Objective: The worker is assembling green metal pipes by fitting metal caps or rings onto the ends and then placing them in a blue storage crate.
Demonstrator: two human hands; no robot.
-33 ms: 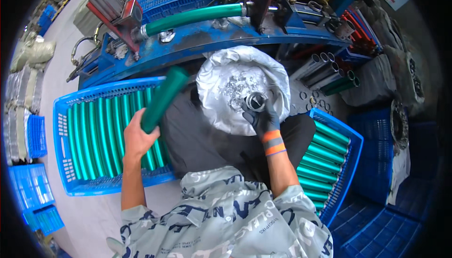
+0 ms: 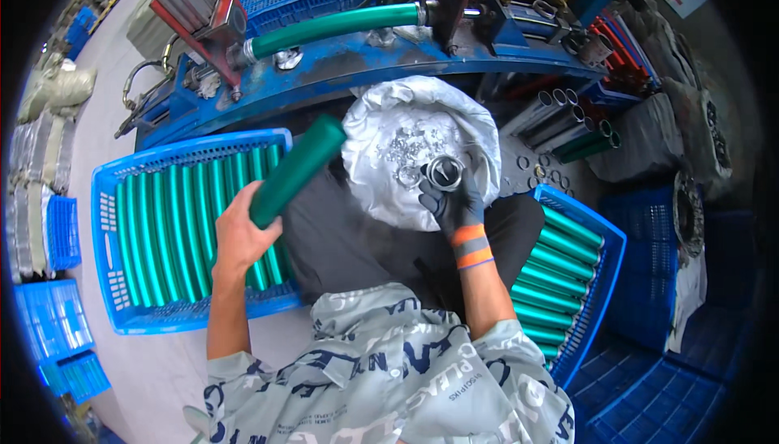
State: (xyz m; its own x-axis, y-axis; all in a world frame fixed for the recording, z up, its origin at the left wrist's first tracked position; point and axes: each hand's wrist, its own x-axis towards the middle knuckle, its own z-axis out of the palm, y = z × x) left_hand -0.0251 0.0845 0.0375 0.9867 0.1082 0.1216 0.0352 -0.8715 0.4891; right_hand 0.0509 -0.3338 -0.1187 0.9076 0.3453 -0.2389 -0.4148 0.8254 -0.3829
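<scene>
My bare left hand [image 2: 246, 235] is wrapped round the lower end of a shiny green tube [image 2: 299, 170]. The tube slants up and to the right, over my thigh and the corner of a blue crate. In a dark glove with an orange and grey cuff, my right hand [image 2: 457, 207] grips a short metal ring [image 2: 444, 172] by its side, with the round opening facing up. Below that hand is a wide-mouthed silvery-white sack [image 2: 373, 111], holding many small shiny metal pieces [image 2: 412, 142]. Tube and ring are apart.
Green tubes fill the blue crate [image 2: 104, 225] at my left and another blue crate [image 2: 610, 270] at my right. Ahead runs a blue machine bench [image 2: 324, 67] with a green tube [image 2: 341, 29] held between its ends. Metal tubes [image 2: 540, 111] and loose rings [image 2: 542, 175] lie on the right.
The green tube in my left hand has shifted slightly to the right, closer to the sack. The ring in my right hand has moved very slightly and its opening shows more fully.
</scene>
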